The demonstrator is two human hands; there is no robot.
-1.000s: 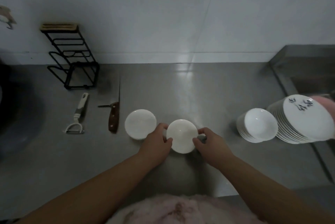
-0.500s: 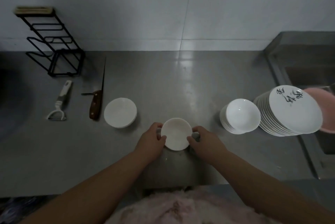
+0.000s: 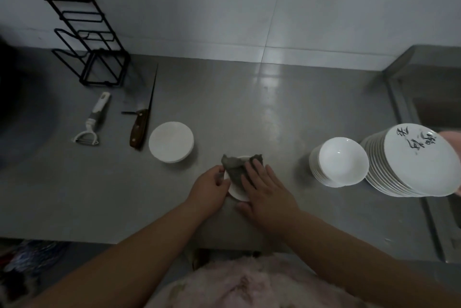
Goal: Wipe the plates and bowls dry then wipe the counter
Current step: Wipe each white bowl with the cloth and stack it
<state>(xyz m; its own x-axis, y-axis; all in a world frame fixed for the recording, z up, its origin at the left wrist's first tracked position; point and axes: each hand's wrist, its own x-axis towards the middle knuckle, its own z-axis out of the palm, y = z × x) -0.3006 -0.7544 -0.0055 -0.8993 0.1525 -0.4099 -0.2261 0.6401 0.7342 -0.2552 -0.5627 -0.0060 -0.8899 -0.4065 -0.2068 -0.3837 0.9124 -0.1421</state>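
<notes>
A small white dish [image 3: 237,191] sits at the near edge of the steel table [image 3: 249,113], mostly covered by a crumpled grey cloth [image 3: 235,166]. The left hand [image 3: 208,189] curls its grip round the dish's left rim; the right hand [image 3: 267,195] presses the cloth down with straight fingers.

— What is the person wearing?
— A fuzzy pale pink garment [image 3: 249,285] with faint darker blotches, at the bottom centre of the frame.
— Any sleeves?
— None visible; both forearms are bare up to the left hand [image 3: 208,189] and right hand [image 3: 268,198]. No rings or watch show.
</notes>
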